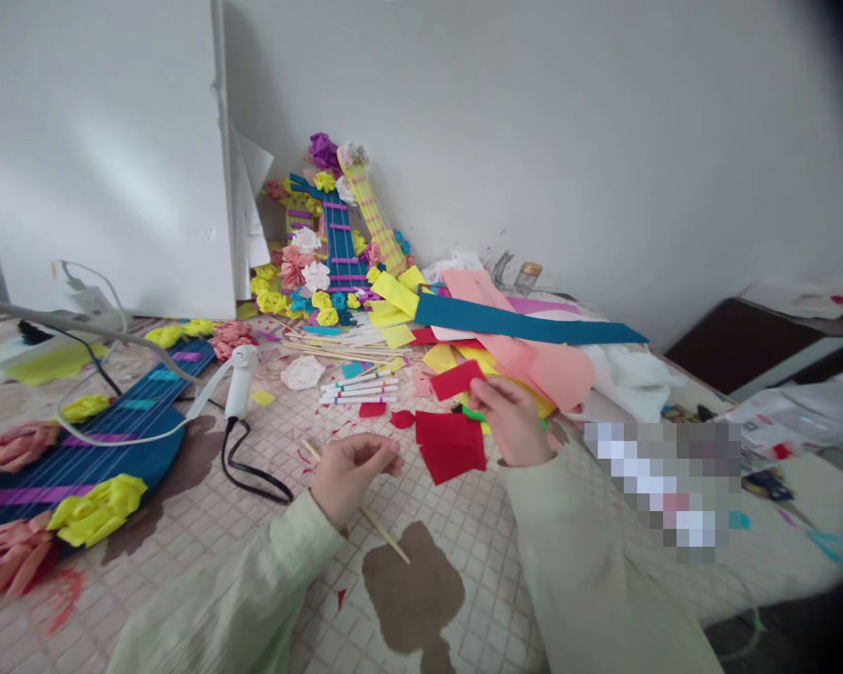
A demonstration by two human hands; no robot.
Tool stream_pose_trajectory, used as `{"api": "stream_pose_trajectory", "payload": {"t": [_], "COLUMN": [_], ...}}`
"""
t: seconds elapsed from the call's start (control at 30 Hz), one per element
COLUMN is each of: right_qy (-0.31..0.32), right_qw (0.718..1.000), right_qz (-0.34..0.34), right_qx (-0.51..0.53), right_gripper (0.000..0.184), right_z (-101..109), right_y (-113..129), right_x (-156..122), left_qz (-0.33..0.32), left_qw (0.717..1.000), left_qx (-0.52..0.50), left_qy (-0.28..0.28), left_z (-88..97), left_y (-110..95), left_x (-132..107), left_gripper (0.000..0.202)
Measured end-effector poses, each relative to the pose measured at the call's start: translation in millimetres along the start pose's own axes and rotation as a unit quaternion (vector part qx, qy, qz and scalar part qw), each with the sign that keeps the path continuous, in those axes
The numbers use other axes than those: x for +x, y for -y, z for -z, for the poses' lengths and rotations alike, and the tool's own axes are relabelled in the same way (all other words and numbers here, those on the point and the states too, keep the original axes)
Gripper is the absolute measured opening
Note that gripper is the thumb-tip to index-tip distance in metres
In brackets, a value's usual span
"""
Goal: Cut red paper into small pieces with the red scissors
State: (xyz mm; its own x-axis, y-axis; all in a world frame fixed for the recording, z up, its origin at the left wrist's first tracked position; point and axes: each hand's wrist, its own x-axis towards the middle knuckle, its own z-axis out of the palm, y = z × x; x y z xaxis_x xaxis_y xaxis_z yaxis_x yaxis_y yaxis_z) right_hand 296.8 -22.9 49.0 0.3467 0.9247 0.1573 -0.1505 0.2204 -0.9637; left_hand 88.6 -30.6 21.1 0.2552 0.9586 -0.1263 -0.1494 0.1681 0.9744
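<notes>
In the head view, my left hand (355, 473) is closed around a thin wooden stick (386, 536), whose two ends stick out on either side of the fist. Its thumb and index finger are pinched, with a trace of red at their tips that is too small to make out. A small rectangle of red crepe paper (456, 380) is gripped between the thumb and fingers of my right hand (511, 419). Below that piece, more red paper squares (451, 446) lie on the tabletop. Something green (472, 413) shows partly under the right hand.
A white glue gun (240, 384) with a black cord stands left, beside a blue paper guitar (147, 421) with paper flowers. Markers (360, 388), crepe strips (526, 323) and decorated guitars (344, 234) fill the back. A brown patch (414, 590) marks the near tabletop.
</notes>
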Motion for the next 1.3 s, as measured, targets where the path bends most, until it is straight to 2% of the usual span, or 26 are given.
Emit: {"api": "stream_pose_trajectory", "payload": {"t": [0.1, 0.2, 0.27, 0.37, 0.5, 0.73, 0.93, 1.3], "right_qy": [-0.057, -0.057, -0.022, 0.067, 0.121, 0.080, 0.111, 0.091], "right_qw": [0.996, 0.995, 0.996, 0.993, 0.987, 0.991, 0.987, 0.990], "right_qz": [0.012, -0.011, -0.048, -0.094, -0.106, -0.102, -0.114, -0.104], "right_qx": [0.073, 0.087, 0.077, 0.034, -0.003, -0.012, -0.024, -0.042], "right_gripper": [0.022, 0.024, 0.025, 0.025, 0.024, 0.026, 0.025, 0.022], "right_z": [11.5, 7.8, -4.5, -28.7, -47.3, -39.3, -45.5, -39.8], "right_y": [8.1, 5.1, -4.2, -21.0, -32.7, -37.7, -33.9, -34.8], "right_x": [8.1, 4.5, -5.3, -26.2, -45.5, -39.6, -44.7, -40.4], "left_qz": [0.010, 0.023, 0.027, 0.027, 0.013, -0.016, -0.012, -0.029], "left_qw": [1.000, 0.999, 0.999, 0.999, 0.999, 0.999, 1.000, 0.998], "left_qx": [0.005, 0.004, -0.005, -0.019, -0.020, 0.023, 0.003, 0.052], "left_qy": [0.015, 0.030, 0.036, 0.036, 0.026, 0.021, -0.008, -0.015], "left_z": [-2.4, -6.2, -8.5, -10.3, -9.1, -5.8, -4.9, -2.1], "left_y": [-0.4, -1.5, -2.7, -3.6, -0.5, 0.4, 3.0, 5.8], "left_x": [-1.9, -4.9, -6.4, -7.1, -5.3, -4.7, -2.8, 0.3], "left_gripper": [0.032, 0.035, 0.041, 0.051, 0.048, 0.038, 0.040, 0.034]}}
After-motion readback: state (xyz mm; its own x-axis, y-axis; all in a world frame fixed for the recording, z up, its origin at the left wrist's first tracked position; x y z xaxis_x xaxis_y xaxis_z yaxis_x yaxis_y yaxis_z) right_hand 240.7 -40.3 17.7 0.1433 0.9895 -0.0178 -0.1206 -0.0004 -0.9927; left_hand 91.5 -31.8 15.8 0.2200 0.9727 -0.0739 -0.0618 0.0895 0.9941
